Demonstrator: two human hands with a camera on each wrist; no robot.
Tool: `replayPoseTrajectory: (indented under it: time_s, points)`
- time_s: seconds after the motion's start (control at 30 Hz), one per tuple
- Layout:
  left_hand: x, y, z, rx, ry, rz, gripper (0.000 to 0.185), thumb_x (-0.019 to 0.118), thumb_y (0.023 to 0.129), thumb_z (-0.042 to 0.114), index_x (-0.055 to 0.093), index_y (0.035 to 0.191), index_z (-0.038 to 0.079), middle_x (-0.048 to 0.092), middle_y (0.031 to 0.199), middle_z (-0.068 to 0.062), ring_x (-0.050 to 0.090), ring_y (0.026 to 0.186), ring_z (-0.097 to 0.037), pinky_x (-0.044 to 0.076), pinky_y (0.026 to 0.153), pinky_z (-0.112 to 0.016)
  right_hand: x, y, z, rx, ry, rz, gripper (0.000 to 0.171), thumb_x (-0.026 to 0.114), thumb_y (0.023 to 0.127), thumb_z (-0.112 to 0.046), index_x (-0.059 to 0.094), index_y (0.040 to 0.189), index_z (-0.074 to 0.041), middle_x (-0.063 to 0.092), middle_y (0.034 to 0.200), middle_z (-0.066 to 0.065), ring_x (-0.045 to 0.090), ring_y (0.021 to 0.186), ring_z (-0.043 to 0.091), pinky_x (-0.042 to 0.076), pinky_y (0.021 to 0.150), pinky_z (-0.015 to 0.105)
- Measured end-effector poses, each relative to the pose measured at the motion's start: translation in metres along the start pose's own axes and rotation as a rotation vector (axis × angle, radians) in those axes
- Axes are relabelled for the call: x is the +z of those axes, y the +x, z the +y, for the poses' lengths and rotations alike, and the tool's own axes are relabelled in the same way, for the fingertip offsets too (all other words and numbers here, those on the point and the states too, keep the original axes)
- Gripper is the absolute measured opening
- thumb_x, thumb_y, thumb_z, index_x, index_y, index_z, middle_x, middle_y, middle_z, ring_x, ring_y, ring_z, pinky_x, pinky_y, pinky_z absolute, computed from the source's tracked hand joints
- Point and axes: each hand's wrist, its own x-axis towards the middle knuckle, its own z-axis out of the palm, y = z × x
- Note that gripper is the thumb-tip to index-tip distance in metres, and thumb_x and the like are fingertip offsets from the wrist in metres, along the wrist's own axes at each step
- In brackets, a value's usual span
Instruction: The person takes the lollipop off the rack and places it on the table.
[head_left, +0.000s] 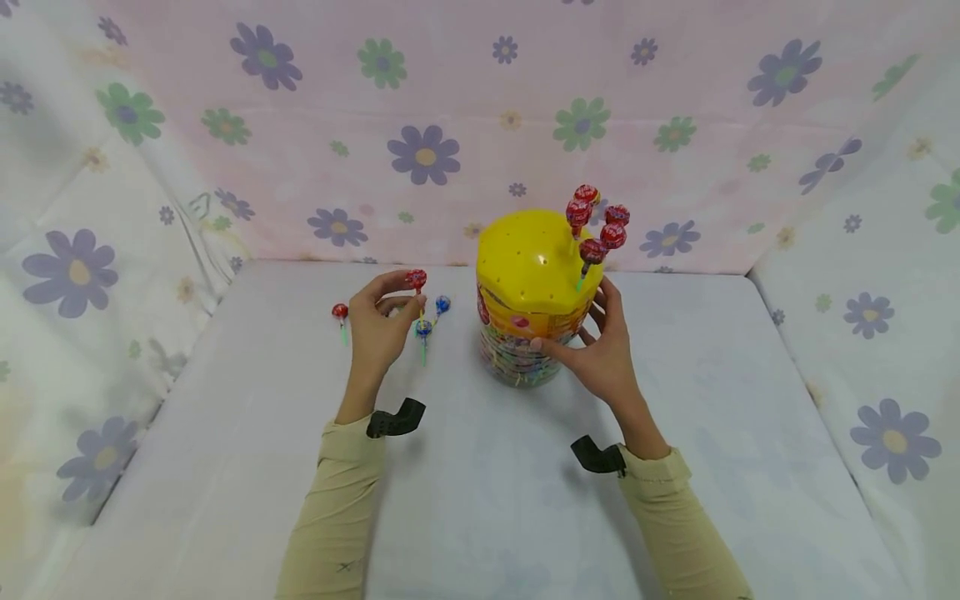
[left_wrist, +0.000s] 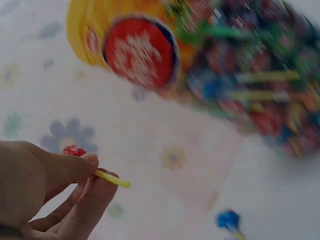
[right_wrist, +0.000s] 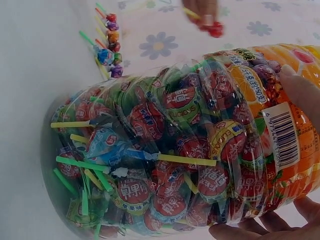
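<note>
- Left hand (head_left: pixel 378 321) pinches a red lollipop (head_left: pixel 416 279) by its thin stick — a loose pinch could drop it.
- Right hand (head_left: pixel 600 346) grips the jar (head_left: pixel 525 333) — a hard push on the yellow lid (head_left: pixel 528 262) might tip it.

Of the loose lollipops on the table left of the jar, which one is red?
The lone red lollipop, with a green stick, lying farthest left, outside the left hand. The two lollipops between that hand and the jar are blue.

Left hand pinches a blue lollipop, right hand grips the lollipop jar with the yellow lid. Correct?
Not quite. The lollipop pinched by the left hand is red, not blue, as the head view shows; the blue ones lie on the table. The right hand does grip the jar under its yellow lid.
</note>
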Motion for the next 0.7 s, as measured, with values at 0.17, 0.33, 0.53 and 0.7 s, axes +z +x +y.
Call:
replayPoseTrajectory:
  time_s: [0.17, 0.33, 0.53, 0.7]
  points:
    - [-0.013, -0.006, -0.04, -0.185, 0.169, 0.006, 0.039, 0.071, 0.09, -0.005, 0.062, 0.128, -0.009, 0.065, 0.117, -0.029, 0.07, 0.098, -0.046, 0.058, 0.066, -0.013, -0.001, 0.0, 0.0, -0.009, 0.005, 0.0, 0.099, 0.085, 0.083, -0.01, 0.022, 0.159, -0.019, 0.037, 0.156, 0.009, 0.04, 0.144, 0.033, 0.04, 0.112, 0.064]
    - [-0.017, -0.011, -0.067, -0.248, 0.351, 0.003, 0.039, 0.073, 0.089, -0.001, 0.063, 0.126, -0.01, 0.066, 0.114, -0.03, 0.071, 0.098, -0.045, 0.064, 0.076, -0.036, -0.001, 0.001, 0.0, 0.0, -0.007, 0.003, 0.098, 0.085, 0.083, -0.011, 0.022, 0.159, -0.018, 0.037, 0.156, 0.01, 0.04, 0.144, 0.032, 0.04, 0.112, 0.063]
    - [-0.015, -0.013, -0.081, -0.237, 0.441, -0.016, 0.035, 0.073, 0.088, -0.003, 0.066, 0.12, -0.01, 0.068, 0.108, -0.03, 0.072, 0.094, -0.044, 0.06, 0.085, -0.054, -0.001, 0.0, -0.002, 0.003, -0.012, 0.004, 0.098, 0.086, 0.083, -0.012, 0.023, 0.158, -0.019, 0.037, 0.157, 0.01, 0.041, 0.144, 0.032, 0.04, 0.112, 0.063]
    - [-0.012, -0.015, -0.088, -0.219, 0.494, -0.029, 0.032, 0.072, 0.087, -0.005, 0.066, 0.118, -0.012, 0.069, 0.11, -0.031, 0.07, 0.094, -0.043, 0.059, 0.084, -0.053, 0.0, 0.0, -0.001, 0.008, -0.011, 0.005, 0.099, 0.086, 0.082, -0.011, 0.023, 0.158, -0.018, 0.037, 0.157, 0.01, 0.041, 0.144, 0.032, 0.041, 0.112, 0.062]
